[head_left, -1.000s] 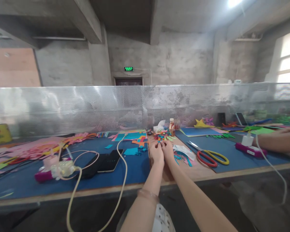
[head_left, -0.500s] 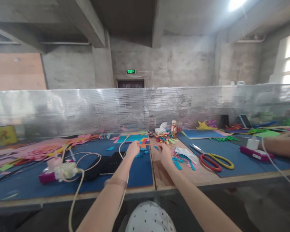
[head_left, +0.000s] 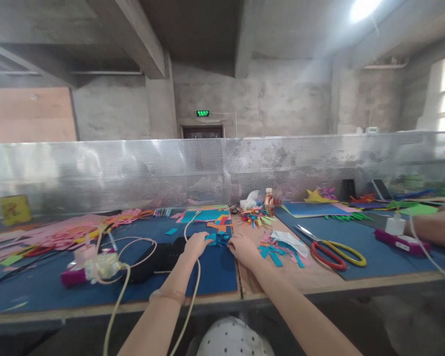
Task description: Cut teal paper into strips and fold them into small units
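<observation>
My left hand (head_left: 197, 245) and my right hand (head_left: 243, 248) are close together over the blue mat, on either side of a cut blue paper piece (head_left: 219, 240). Each hand's fingers are closed at one end of it; the exact fingertip contact is small and partly hidden. Just beyond lies an orange paper piece (head_left: 219, 226) with red and yellow bits, in front of a stack of coloured sheets (head_left: 203, 215). To the right of my right hand, blue and pink paper scraps (head_left: 276, 258) lie on a brown board beside white crumpled paper (head_left: 289, 242).
Open scissors (head_left: 328, 252) with red and yellow handles lie to the right. On the left are a dark phone-like slab (head_left: 170, 254), a cable (head_left: 196, 287) and a glue bottle (head_left: 104, 264). A perforated metal screen (head_left: 193, 170) stands behind. A co-worker's arm (head_left: 435, 227) is at far right.
My hands have come nearer to me and to each other. My right hand has moved left from the brown board to the blue paper piece, which both hands now flank.
</observation>
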Tool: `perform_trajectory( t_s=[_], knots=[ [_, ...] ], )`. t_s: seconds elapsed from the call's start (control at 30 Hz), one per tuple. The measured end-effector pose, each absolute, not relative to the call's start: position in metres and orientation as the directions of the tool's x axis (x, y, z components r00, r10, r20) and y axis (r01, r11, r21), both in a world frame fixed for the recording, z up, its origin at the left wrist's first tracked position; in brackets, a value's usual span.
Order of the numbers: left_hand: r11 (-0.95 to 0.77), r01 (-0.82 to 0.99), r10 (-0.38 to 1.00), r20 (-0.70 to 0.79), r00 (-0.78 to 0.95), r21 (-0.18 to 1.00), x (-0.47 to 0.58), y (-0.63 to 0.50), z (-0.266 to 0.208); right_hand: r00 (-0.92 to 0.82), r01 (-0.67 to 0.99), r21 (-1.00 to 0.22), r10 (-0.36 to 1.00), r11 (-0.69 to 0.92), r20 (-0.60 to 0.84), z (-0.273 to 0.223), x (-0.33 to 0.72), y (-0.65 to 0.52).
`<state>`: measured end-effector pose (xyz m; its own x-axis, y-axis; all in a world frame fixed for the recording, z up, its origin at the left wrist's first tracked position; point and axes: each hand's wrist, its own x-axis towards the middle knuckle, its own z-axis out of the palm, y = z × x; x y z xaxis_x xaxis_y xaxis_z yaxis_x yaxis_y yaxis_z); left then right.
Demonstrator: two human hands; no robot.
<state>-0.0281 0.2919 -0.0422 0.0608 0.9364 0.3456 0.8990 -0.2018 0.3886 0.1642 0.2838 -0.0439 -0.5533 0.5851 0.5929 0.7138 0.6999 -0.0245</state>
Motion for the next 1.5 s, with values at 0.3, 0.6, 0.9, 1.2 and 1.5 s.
perform_trajectory(
  t_s=[0.3, 0.6, 0.9, 1.2, 1.5],
  knots=[
    [-0.248, 0.872, 0.82, 0.571, -0.043, 0.422, -0.034, 0.292, -0.042, -0.32, 0.748, -0.208, 0.617, 0.63, 0.719, -0.041, 0.17, 0.278],
    [-0.501, 0.8, 0.632, 0.771, 0.077, 0.331, -0.011, 0.274, -0.029, -0.306, 0.666, -0.217, 0.527, 0.714, 0.793, -0.036, 0.169, 0.269],
    [-0.711, 0.653, 0.558, 0.776, 0.296, 0.262, 0.019, 0.259, -0.027, -0.288, 0.575, -0.262, 0.491, 0.775, 0.822, -0.037, 0.168, 0.273],
    [-0.688, 0.459, 0.652, 0.756, 0.052, 0.562, 0.02, 0.262, -0.029, -0.175, 0.561, -0.381, 0.555, 0.735, 0.813, -0.039, 0.17, 0.278],
    [-0.499, 0.152, 0.862, 0.507, -0.017, 0.853, 0.005, 0.272, -0.024, -0.164, 0.549, -0.473, 0.644, 0.689, 0.747, -0.039, 0.172, 0.28]
  ],
)
